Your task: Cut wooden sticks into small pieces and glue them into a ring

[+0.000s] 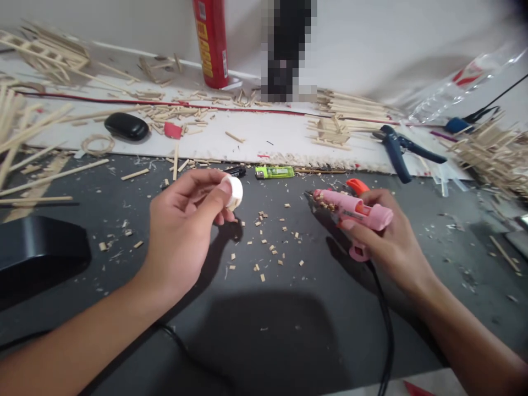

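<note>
My left hand (pixel 179 228) pinches a small white round piece (pixel 235 190) that looks like a bottle cap, held above the dark tabletop. A bit of pale wood shows at its lower edge; whether it is stuck there I cannot tell. To the right, my right hand (pixel 398 242) is wrapped round a pink hot glue gun (pixel 348 208), its dark nozzle pointing left toward the cap but well apart from it. Small cut wood chips (pixel 273 249) lie scattered on the table between both hands.
Behind the hands lie a green lighter (pixel 274 172) and dark blue cutters (pixel 398 154). Wood sticks (pixel 37 179) crowd the left, near a black box-like object (pixel 43 242). A red can (pixel 211 44) stands at the back. The gun's black cable (pixel 385 324) trails toward me.
</note>
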`<state>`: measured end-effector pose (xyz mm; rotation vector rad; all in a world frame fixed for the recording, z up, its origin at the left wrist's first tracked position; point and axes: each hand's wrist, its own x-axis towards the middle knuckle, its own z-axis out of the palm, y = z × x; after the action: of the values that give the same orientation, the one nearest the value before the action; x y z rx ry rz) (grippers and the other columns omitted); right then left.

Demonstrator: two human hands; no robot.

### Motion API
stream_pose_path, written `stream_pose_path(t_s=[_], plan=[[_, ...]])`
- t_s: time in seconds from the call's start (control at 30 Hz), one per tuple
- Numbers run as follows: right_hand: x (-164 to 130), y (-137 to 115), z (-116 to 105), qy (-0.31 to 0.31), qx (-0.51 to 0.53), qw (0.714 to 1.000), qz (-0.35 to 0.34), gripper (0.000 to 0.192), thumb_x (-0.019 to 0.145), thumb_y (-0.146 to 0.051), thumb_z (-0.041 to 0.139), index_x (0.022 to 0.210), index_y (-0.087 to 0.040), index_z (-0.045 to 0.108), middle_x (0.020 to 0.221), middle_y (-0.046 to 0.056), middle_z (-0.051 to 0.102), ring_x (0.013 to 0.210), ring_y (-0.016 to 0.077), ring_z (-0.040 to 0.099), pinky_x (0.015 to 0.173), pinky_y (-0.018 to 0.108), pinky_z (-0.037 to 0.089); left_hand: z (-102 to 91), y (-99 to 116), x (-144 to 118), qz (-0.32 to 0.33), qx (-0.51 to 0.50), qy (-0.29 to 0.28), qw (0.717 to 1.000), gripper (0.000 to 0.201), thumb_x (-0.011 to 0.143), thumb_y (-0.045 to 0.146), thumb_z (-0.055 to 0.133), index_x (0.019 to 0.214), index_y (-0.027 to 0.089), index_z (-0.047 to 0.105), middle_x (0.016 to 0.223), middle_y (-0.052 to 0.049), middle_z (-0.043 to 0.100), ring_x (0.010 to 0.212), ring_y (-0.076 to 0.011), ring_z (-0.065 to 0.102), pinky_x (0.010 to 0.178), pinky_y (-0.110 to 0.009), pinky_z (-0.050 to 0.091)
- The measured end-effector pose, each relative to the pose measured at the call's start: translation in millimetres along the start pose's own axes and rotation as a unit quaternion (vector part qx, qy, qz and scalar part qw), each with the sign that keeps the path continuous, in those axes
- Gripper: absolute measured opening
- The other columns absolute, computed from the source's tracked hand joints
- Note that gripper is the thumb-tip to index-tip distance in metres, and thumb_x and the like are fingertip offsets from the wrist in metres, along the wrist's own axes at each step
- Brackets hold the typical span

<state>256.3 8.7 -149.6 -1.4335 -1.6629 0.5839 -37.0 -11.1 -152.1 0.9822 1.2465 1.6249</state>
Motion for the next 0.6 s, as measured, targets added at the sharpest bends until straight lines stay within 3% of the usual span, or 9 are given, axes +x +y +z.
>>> stream_pose_path(t_s=[0.07,0.1,0.17,0.2,0.23,0.27,0.33,0.43,0.6], plan=[[-3,-10,-4,0.153,0.036,0.984,-0.087,0.031,0.074,-0.044,0.079,0.092,-0.029,0.059,0.08,-0.002,0.052,0.065,0.0182,0.049,0.056,0.032,0.042,0.5,0,2,-0.008,-0.011,0.01,1.0,0.005,0.084,0.022,0.081,0.087,0.022,0.077,0.078,0.0,0.072,0.057,-0.0098,0.06,0.053,-0.021,0.048],[-7,-17,-7,0.234,0.047,0.961,-0.14,0.031,0.073,-0.047,0.076,0.09,-0.029,0.058,0.082,-0.001,0.05,0.068,0.02,0.048,0.061,0.035,0.043,0.8,0,3,-0.013,-0.014,0.011,1.0,0.005,0.084,0.023,0.081,0.087,0.022,0.077,0.076,0.001,0.071,0.057,-0.0097,0.06,0.052,-0.021,0.047],[-16,-37,-8,0.306,0.033,0.923,-0.23,0.022,0.077,-0.045,0.073,0.086,-0.031,0.059,0.082,0.001,0.049,0.07,0.0229,0.048,0.068,0.041,0.044,1.3,0,4,-0.023,-0.017,0.012,1.0,0.006,0.084,0.024,0.08,0.088,0.022,0.075,0.075,0.001,0.069,0.056,-0.0097,0.059,0.051,-0.021,0.046],[-22,-48,-7,0.248,-0.01,0.938,-0.242,0.011,0.085,-0.038,0.07,0.087,-0.032,0.061,0.082,0.002,0.053,0.073,0.0249,0.052,0.07,0.043,0.045,1.3,0,4,-0.028,-0.018,0.012,0.999,0.007,0.084,0.025,0.08,0.088,0.022,0.075,0.074,0.001,0.068,0.056,-0.0097,0.059,0.051,-0.021,0.046],[-26,-59,-4,0.119,-0.053,0.962,-0.239,0.006,0.091,-0.027,0.067,0.091,-0.032,0.064,0.082,0.003,0.059,0.074,0.0252,0.057,0.071,0.044,0.046,1.1,0,4,-0.03,-0.019,0.01,0.999,0.007,0.085,0.025,0.079,0.088,0.022,0.074,0.073,0.002,0.067,0.056,-0.0097,0.059,0.052,-0.021,0.046],[-30,-69,2,-0.031,-0.081,0.963,-0.256,0.012,0.093,-0.02,0.065,0.096,-0.031,0.065,0.085,0.003,0.066,0.076,0.0239,0.061,0.072,0.043,0.049,0.8,0,3,-0.03,-0.019,0.009,0.999,0.007,0.086,0.026,0.079,0.089,0.022,0.074,0.074,0.002,0.067,0.057,-0.0097,0.058,0.052,-0.021,0.046],[-33,-83,19,-0.203,-0.105,0.933,-0.279,0.013,0.097,-0.014,0.063,0.103,-0.025,0.068,0.093,0.006,0.072,0.083,0.0226,0.067,0.08,0.041,0.053,0.3,0,3,-0.026,-0.02,0.006,0.999,0.007,0.086,0.026,0.078,0.089,0.022,0.073,0.073,0.002,0.066,0.057,-0.01,0.058,0.053,-0.022,0.046],[-28,-91,49,-0.306,-0.116,0.903,-0.278,0.016,0.103,-0.015,0.057,0.105,-0.018,0.073,0.096,0.009,0.073,0.09,0.0232,0.066,0.08,0.038,0.054,0.4,-1,1,-0.024,-0.021,0.001,0.999,0.007,0.087,0.027,0.077,0.088,0.022,0.072,0.071,0.002,0.064,0.056,-0.0109,0.057,0.051,-0.023,0.046],[-27,-92,77,-0.361,-0.131,0.877,-0.29,0.022,0.103,-0.015,0.057,0.11,-0.015,0.078,0.096,0.01,0.072,0.092,0.0243,0.066,0.081,0.037,0.053,2.4,0,1,-0.023,-0.025,-0.005,0.999,0.008,0.088,0.026,0.077,0.087,0.022,0.07,0.071,0.002,0.066,0.059,-0.0112,0.058,0.054,-0.023,0.048]])
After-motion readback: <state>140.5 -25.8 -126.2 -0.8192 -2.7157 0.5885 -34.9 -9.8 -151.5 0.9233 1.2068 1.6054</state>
